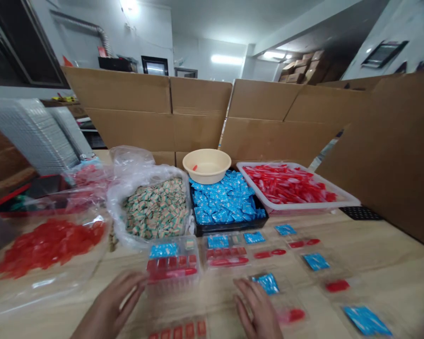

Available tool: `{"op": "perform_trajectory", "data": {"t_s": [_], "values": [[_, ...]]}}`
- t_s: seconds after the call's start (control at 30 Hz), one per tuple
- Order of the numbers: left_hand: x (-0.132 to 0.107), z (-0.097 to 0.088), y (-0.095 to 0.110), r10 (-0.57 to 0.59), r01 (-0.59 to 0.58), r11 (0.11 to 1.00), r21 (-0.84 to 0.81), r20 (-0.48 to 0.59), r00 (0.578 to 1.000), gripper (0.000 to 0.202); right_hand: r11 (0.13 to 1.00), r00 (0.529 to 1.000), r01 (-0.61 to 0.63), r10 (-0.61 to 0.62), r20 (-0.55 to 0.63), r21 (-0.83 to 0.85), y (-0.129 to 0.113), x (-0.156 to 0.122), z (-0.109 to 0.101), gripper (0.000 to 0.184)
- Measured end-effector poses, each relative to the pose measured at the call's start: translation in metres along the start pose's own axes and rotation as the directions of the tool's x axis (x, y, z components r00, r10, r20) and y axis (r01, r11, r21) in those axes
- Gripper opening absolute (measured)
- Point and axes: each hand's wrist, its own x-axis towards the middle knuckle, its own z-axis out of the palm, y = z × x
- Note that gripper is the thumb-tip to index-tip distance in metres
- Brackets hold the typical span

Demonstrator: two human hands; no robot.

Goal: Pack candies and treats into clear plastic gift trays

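Note:
My left hand (109, 306) is beside the front left corner of a clear plastic tray (173, 282), thumb and fingers apart and nothing visible between them. That tray holds a blue packet (163, 250), a small paper piece (190, 245), red blocks (166, 263) and a red plastic utensil (173, 274). My right hand (256, 306) reaches over the table with fingers spread, close to another blue packet (268, 283) in a clear tray. It seems to hold nothing. A row of red blocks (180, 330) lies between my hands at the bottom edge. Motion blurs both hands.
Behind stand a bag of small paper pieces (159, 207), a black box of blue packets (229, 227), a cream basin (207, 178) and a white bin of red utensils (297, 206). Red pieces (49, 245) lie left on plastic. Cardboard panels (141, 127) wall the back.

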Motion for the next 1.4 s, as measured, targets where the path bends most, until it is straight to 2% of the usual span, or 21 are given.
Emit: {"op": "perform_trajectory", "data": {"t_s": [0.07, 0.13, 0.2, 0.3, 0.37, 0.43, 0.5, 0.57, 0.63, 0.73, 0.87, 1.03, 1.2, 1.4], "values": [[0.053, -0.014, -0.004, -0.032, 0.032, 0.999, 0.012, -0.006, 0.999, 0.022, 0.997, 0.999, -0.029, 0.027, 0.02, 0.066, -0.008, 0.044, -0.003, 0.027], [0.098, -0.019, -0.016, -0.088, 0.089, 0.995, 0.038, -0.034, 0.996, 0.024, 0.989, 0.988, -0.039, 0.016, 0.155, 0.143, -0.018, 0.092, 0.005, 0.023], [0.126, -0.015, -0.036, -0.212, 0.214, 0.974, 0.074, -0.042, 0.976, 0.024, 0.982, 0.957, -0.031, -0.025, 0.289, 0.187, -0.029, 0.137, 0.026, 0.021], [0.14, 0.0, -0.066, -0.346, 0.346, 0.933, 0.097, -0.01, 0.938, 0.023, 0.979, 0.915, 0.011, -0.091, 0.392, 0.203, -0.044, 0.189, 0.074, 0.019], [0.14, 0.01, -0.079, -0.363, 0.363, 0.927, 0.094, -0.012, 0.932, 0.023, 0.981, 0.888, 0.038, -0.121, 0.444, 0.192, -0.052, 0.211, 0.109, 0.019], [0.139, 0.016, -0.084, -0.331, 0.333, 0.938, 0.091, -0.036, 0.943, 0.024, 0.985, 0.868, 0.063, -0.133, 0.479, 0.159, -0.059, 0.226, 0.139, 0.019], [0.142, 0.017, -0.086, -0.25, 0.253, 0.96, 0.118, -0.04, 0.967, 0.024, 0.99, 0.862, 0.093, -0.134, 0.488, 0.108, -0.065, 0.236, 0.162, 0.018], [0.149, 0.016, -0.085, -0.151, 0.15, 0.972, 0.181, -0.005, 0.988, 0.022, 0.992, 0.865, 0.122, -0.125, 0.486, 0.04, -0.067, 0.242, 0.176, 0.017], [0.156, 0.014, -0.085, -0.077, 0.066, 0.964, 0.257, 0.036, 0.996, 0.021, 0.989, 0.864, 0.143, -0.109, 0.492, -0.032, -0.067, 0.247, 0.182, 0.016], [0.166, 0.01, -0.089, -0.029, 0.006, 0.953, 0.304, 0.073, 0.997, 0.016, 0.986, 0.848, 0.154, -0.097, 0.521, -0.067, -0.062, 0.25, 0.183, 0.016], [0.173, 0.008, -0.097, -0.019, -0.001, 0.973, 0.233, 0.082, 0.996, 0.012, 0.989, 0.839, 0.145, -0.124, 0.53, 0.002, -0.056, 0.249, 0.184, 0.016], [0.175, 0.012, -0.104, -0.012, 0.004, 0.989, 0.147, 0.052, 0.999, 0.012, 0.985, 0.859, 0.153, -0.172, 0.482, 0.078, -0.062, 0.251, 0.191, 0.02], [0.176, 0.014, -0.108, -0.024, 0.023, 0.997, 0.067, 0.017, 1.0, 0.009, 0.977, 0.866, 0.177, -0.21, 0.453, 0.115, -0.065, 0.258, 0.198, 0.01], [0.175, 0.01, -0.109, -0.029, 0.028, 1.0, 0.011, 0.015, 0.999, 0.008, 0.973, 0.872, 0.191, -0.23, 0.432, 0.132, -0.065, 0.261, 0.201, 0.007]]}}
